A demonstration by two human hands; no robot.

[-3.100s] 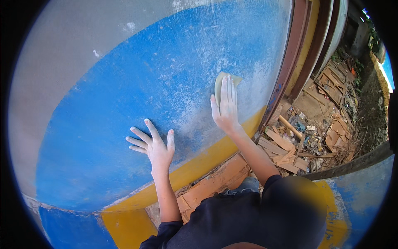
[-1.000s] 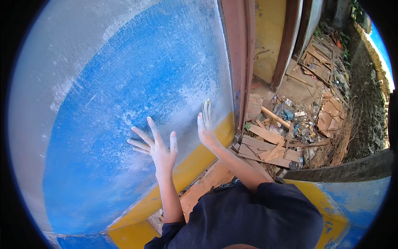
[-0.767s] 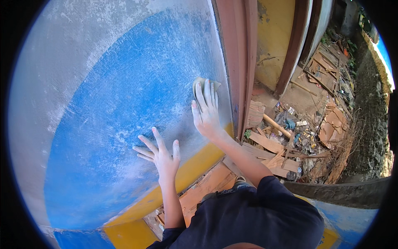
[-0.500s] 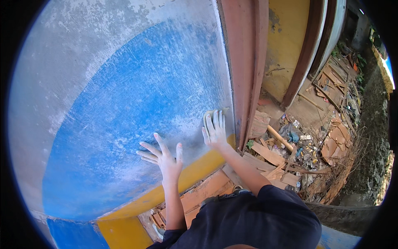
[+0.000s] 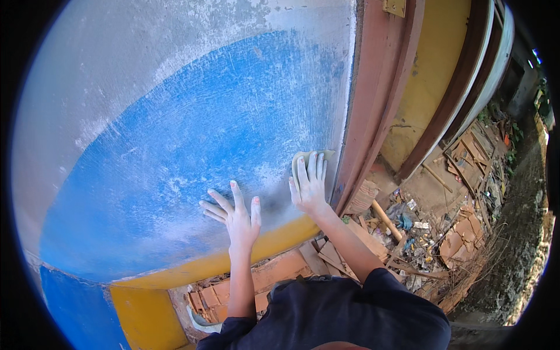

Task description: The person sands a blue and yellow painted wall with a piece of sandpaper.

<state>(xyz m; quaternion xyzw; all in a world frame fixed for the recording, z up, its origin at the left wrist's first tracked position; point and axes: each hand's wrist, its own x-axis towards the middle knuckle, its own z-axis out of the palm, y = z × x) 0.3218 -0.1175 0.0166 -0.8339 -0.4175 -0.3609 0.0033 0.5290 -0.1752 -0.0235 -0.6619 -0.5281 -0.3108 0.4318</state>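
Pale sheet (image 5: 296,164) points a corner rightward, long axis hidden by fingers (image 5: 302,171).

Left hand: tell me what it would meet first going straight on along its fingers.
The left hand would likely meet the blue wall; whether it already touches is unclear.

The wall (image 5: 175,154) is showing streaky, white-scuffed blue below mottled grey; the lower band (image 5: 274,240) is showing yellow; the sheet (image 5: 296,163) is looking pale greenish-beige, the door frame (image 5: 376,87) reddish brown, the shirt (image 5: 350,315) navy.
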